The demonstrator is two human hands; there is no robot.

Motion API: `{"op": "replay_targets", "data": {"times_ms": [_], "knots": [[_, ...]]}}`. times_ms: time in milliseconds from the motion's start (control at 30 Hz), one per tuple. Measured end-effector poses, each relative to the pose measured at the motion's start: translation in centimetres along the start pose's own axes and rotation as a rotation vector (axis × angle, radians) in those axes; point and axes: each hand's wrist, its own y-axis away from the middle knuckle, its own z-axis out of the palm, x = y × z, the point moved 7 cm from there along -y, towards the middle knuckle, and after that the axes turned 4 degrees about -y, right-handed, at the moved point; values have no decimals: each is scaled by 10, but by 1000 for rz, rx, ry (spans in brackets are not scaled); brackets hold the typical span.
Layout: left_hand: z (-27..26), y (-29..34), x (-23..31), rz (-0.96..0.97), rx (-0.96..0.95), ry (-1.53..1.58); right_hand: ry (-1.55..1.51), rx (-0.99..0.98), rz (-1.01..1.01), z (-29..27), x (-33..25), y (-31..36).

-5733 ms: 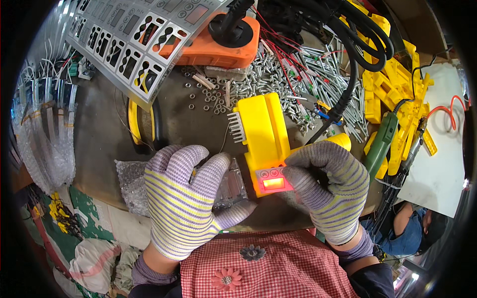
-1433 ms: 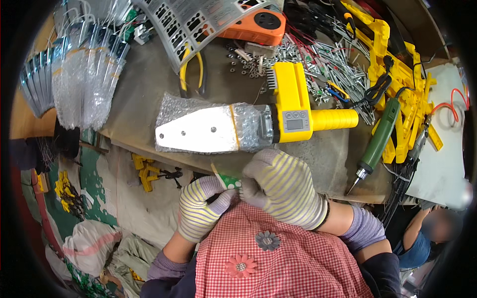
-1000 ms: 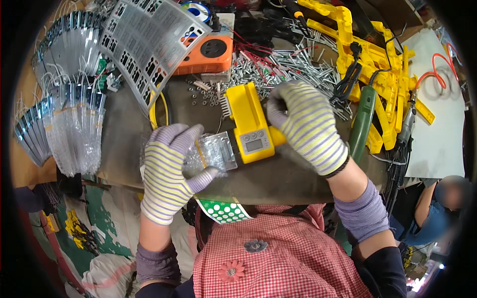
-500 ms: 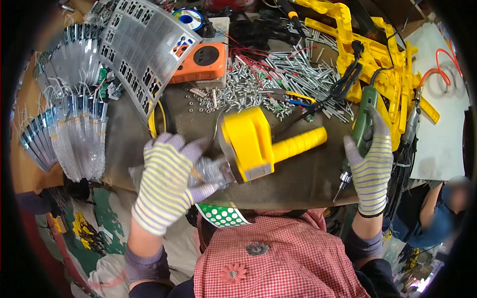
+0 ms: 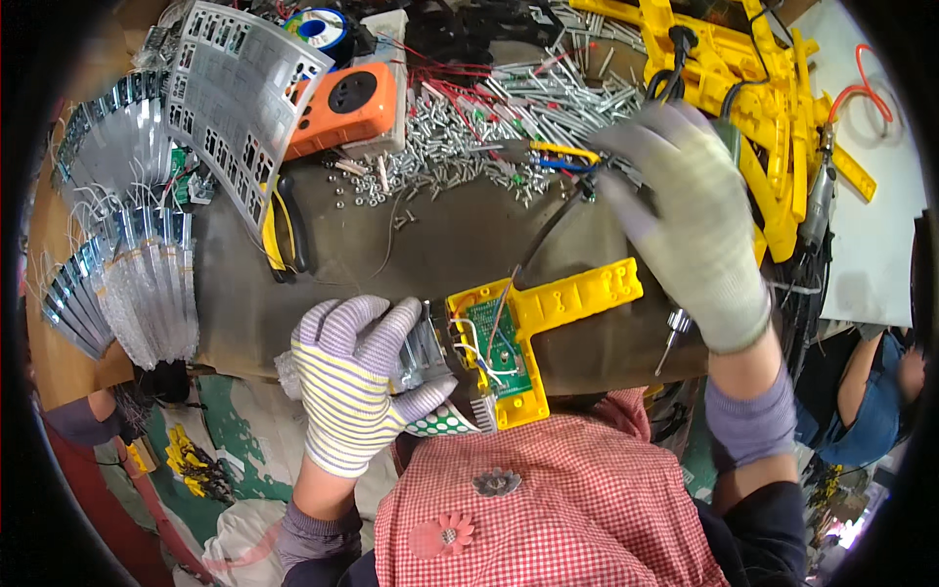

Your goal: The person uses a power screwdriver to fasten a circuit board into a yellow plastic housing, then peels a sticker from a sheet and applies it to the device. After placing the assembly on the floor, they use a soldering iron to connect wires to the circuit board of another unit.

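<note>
My left hand (image 5: 352,382), in a striped glove, is closed round a clear plastic-wrapped metal part (image 5: 421,350) joined to the left side of a T-shaped yellow housing half (image 5: 577,296). The housing lies with its inside up at the table's front edge. A green circuit board (image 5: 497,342) with white and brown wires sits in it. My right hand (image 5: 694,225), gloved and blurred, is raised over the right of the table, its thumb apart from its fingers, with nothing seen in it. Beneath it lies a green electric screwdriver (image 5: 677,323), mostly hidden except its bit end and some of its body.
Loose screws (image 5: 430,142) are heaped at the back, with yellow-and-blue-handled pliers (image 5: 565,157) beside them. Yellow housing parts (image 5: 782,147) are piled back right. An orange socket box (image 5: 342,110), a label sheet (image 5: 235,108), yellow-black cutters (image 5: 284,230) and wrapped strips (image 5: 152,284) stand left.
The yellow housing has been turned over, from its outer face up to its board side up. My right hand has moved up and left from beside the screwdriver. The view has shifted slightly.
</note>
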Motion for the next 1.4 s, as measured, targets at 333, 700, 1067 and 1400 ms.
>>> {"op": "replay_targets", "data": {"times_ms": [333,700,1067,1400], "knots": [[0,-4,-1,-29,-16,6,109,-322,17,76,19,-33],[3,-4,-4,-67,-62,60,-76,-102,-5,57,13,-33],[3,-3,-7,-69,-101,84,-322,-521,-115,60,-94,16],[5,-2,-7,-65,-82,110,-261,-511,-93,68,-103,14]]}}
